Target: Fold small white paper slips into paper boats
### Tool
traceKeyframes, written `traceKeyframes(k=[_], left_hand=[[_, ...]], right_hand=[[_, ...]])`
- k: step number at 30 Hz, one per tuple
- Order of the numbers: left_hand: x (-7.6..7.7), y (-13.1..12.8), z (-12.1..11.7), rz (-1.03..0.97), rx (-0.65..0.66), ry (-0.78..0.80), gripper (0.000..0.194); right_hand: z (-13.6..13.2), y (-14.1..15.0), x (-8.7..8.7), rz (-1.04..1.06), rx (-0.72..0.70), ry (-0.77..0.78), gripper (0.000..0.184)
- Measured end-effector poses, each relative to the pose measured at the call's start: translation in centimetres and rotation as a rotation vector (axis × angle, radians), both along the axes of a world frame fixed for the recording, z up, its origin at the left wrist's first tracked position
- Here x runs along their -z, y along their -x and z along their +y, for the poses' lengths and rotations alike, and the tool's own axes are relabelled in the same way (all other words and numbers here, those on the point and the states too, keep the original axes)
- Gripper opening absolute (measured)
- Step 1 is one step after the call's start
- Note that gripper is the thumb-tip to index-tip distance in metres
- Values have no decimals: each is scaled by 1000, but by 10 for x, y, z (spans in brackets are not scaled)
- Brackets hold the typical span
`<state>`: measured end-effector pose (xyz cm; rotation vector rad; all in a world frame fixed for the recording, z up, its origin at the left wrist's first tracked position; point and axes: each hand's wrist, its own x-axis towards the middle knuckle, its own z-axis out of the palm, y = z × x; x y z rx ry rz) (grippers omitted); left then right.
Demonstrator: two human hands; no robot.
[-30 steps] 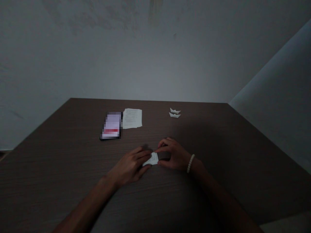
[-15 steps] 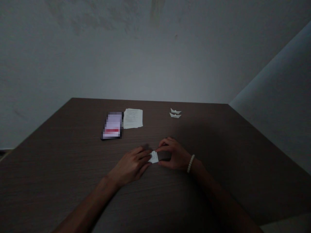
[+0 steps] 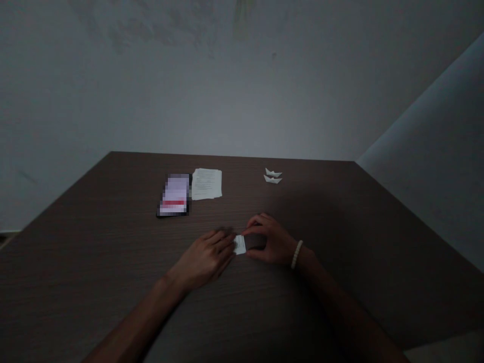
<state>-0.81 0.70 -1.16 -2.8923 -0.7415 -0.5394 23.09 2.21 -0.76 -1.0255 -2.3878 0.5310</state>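
Observation:
A small folded piece of white paper (image 3: pixel 239 245) with printed text lies on the table between my two hands. My left hand (image 3: pixel 207 256) rests flat over its left part, fingers stretched out and side by side, hiding that end. From the other side, my right hand (image 3: pixel 274 240) curves its index finger and thumb to the right corners of the paper, with a gap between them. A beaded bracelet (image 3: pixel 297 254) circles the right wrist.
Two small paper boats (image 3: pixel 273 176) stand near the table's far edge, to the right. Farther left, a stack of printed paper sheets (image 3: pixel 206 184) lies beside a phone (image 3: pixel 174 195) with a blurred screen. Behind the dark wooden table (image 3: pixel 94 227) rises a wall (image 3: pixel 242 101).
My left hand's fingers have shifted slightly and its thumb has drawn in closer to them. The right hand stays at the paper's right corners.

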Motion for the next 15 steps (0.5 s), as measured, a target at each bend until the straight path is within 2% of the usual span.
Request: traceKeyframes(k=[7,15], left_hand=[[0,0,0,2,14,25,22],[-1,1,0,-59,-18,96,28]], right_hand=[[1,1,3,35,30,3,17],[0,4,4,22,36,-20,17]])
